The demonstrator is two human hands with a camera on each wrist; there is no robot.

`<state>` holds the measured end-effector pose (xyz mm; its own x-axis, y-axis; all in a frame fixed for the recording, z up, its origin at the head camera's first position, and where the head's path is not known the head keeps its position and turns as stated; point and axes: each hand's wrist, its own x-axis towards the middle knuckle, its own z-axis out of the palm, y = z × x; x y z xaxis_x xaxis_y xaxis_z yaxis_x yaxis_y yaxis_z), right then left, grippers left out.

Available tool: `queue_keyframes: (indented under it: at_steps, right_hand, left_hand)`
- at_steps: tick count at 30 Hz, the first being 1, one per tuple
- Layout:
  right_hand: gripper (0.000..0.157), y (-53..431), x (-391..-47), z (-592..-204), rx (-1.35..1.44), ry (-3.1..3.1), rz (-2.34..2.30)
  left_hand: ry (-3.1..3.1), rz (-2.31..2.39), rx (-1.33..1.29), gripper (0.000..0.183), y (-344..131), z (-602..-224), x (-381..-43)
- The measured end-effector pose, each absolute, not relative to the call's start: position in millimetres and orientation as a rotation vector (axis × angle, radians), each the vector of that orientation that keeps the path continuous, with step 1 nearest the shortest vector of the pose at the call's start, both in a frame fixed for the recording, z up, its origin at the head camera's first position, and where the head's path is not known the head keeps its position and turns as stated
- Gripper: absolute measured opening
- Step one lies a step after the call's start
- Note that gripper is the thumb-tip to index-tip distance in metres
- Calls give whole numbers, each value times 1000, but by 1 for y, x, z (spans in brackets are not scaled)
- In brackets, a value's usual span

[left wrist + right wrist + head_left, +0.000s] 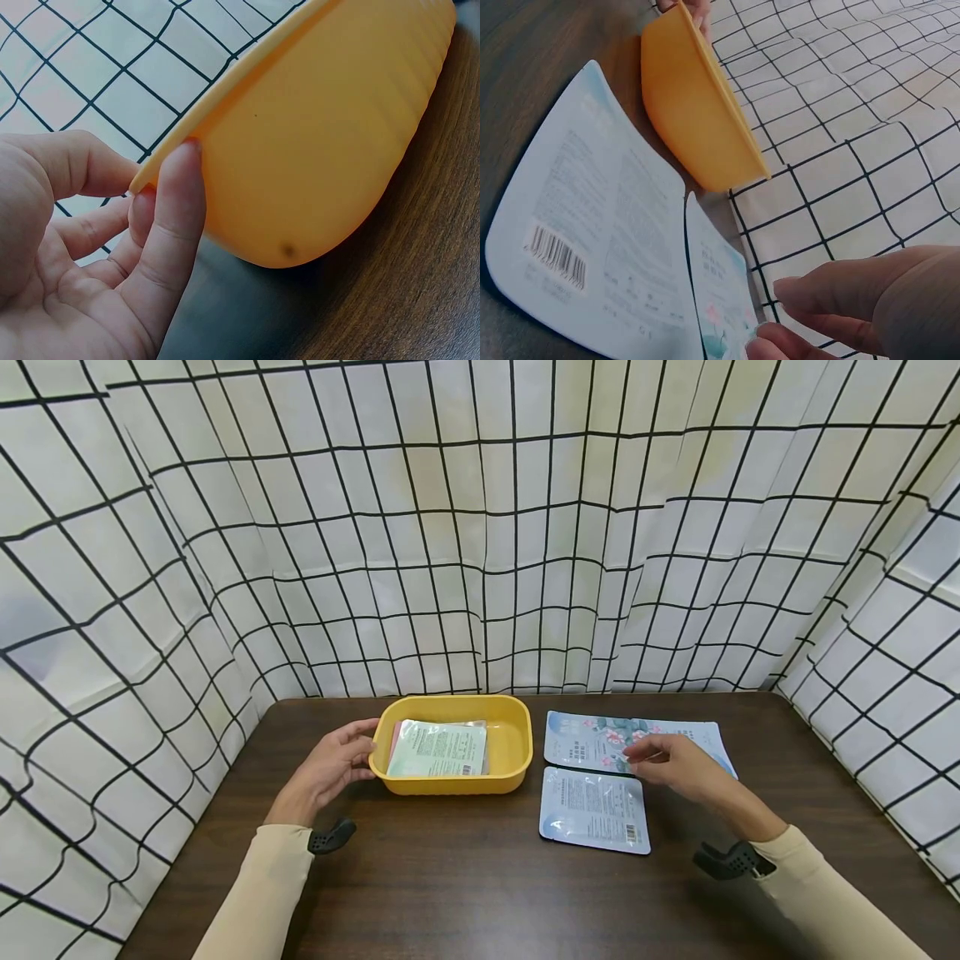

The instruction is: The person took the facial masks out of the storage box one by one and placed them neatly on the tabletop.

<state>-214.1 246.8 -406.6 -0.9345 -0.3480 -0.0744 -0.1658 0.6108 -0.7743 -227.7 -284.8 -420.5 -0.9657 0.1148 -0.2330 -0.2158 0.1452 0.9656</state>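
Note:
My left hand point(333, 768) pinches the left rim of a yellow plastic basin point(455, 787), its fingertips at the lip in the left wrist view. Inside the basin lies a pale green printed packet point(438, 747), with pink and silvery edges peeking from under it. To the right, my right hand point(671, 764) hovers at light blue flowered packaging point(577, 739), fingers loosely bent and holding nothing visible. That hand covers part of the packaging, so I cannot tell whether it is one packet or two. Just in front lies a light blue packet point(595, 810), text and barcode up.
Everything stands on a dark brown wooden table point(457, 885). A white curtain with a black grid point(495, 543) hangs behind the table and along both sides. Black bands point(332, 837) sit on both wrists.

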Motion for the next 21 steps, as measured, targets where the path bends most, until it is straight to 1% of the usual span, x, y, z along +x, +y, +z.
queue_keyframes:
  at_steps: [9, 16, 21]
  right_hand:
    - [42, 235, -217, -397, -432, 2519, -1368]
    - [55, 228, -221, -392, -481, 2527, -1345]
    - [54, 224, -224, -389, -556, 2524, -1346]
  left_hand:
    - [2170, 1903, -97, 58, -285, -420, -227]
    - [2168, 1902, -98, 59, -286, -420, -228]
    - [2167, 1902, -94, 58, -286, -421, -228]
